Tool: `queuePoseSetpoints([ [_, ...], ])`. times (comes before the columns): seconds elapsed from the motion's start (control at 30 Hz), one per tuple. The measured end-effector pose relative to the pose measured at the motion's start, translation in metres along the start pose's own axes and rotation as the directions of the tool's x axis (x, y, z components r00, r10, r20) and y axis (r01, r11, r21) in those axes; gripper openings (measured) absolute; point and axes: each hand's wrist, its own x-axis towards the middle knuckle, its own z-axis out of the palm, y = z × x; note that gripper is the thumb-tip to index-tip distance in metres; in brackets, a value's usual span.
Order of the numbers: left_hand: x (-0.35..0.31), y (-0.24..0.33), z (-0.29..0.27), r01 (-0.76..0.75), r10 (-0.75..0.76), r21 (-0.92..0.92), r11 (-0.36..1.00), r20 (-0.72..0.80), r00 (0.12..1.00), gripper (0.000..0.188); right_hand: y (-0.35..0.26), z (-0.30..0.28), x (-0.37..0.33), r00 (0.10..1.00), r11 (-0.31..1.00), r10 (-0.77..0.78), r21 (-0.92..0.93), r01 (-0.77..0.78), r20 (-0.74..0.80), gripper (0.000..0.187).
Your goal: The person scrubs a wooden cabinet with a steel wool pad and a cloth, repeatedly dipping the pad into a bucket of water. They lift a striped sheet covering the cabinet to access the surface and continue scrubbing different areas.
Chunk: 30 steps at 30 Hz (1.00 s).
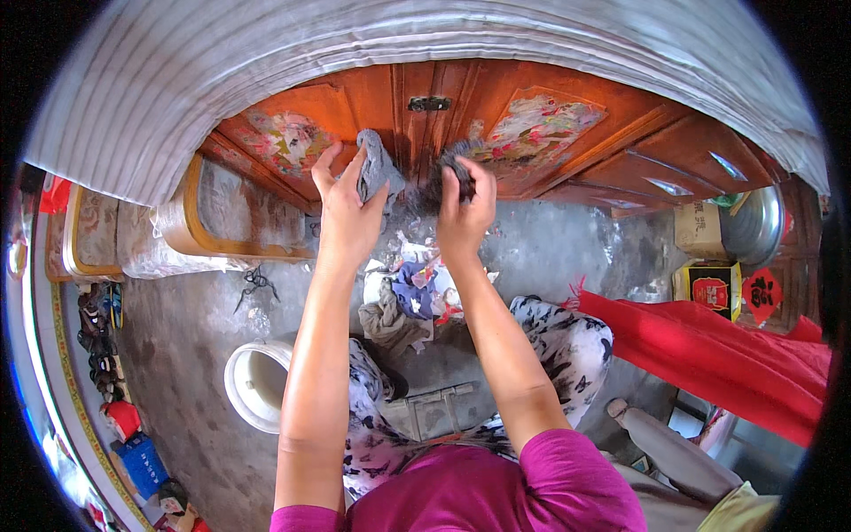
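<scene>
My left hand (349, 209) is closed round a crumpled grey cloth (378, 170), held up close to the orange-brown wooden cabinet front (368, 102). Beside it, my right hand (468, 206) grips a dark, fuzzy scouring pad (440, 182), slightly blurred, near the middle of the cabinet. Worn patches of a colourful floral picture (542, 129) cling to the right panel, and a similar patch (288, 137) covers part of the left one. A dark metal latch plate (429, 104) sits between the two panels.
Below my hands lies a heap of paper scraps and rags (412, 288) on the grey floor (213, 324). A white bucket (257, 386) stands left of my legs. Wooden-framed seats (235, 217) flank the cabinet on the left. Red cloth (709, 355) hangs at right, near boxes (705, 284) and a metal basin (753, 226).
</scene>
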Motion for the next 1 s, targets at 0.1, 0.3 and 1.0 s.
queuePoseSetpoints([
  [0.1,0.002,0.003,0.009,-0.014,0.014,-0.027,1.0,0.002,1.0,0.057,0.013,0.016,0.004,0.999,0.999,-0.033,-0.022,0.032,-0.039,0.017],
  [0.3,0.006,-0.007,0.02,-0.093,0.093,0.011,0.996,-0.012,0.996,0.057,0.063,0.007,-0.038,0.967,0.966,0.254,0.044,-0.253,-0.033,0.016],
  [1.0,0.006,-0.008,0.015,-0.043,0.042,0.015,0.999,0.04,0.998,0.059,0.021,0.022,-0.019,0.999,1.0,0.021,0.0,-0.021,0.041,0.023],
])
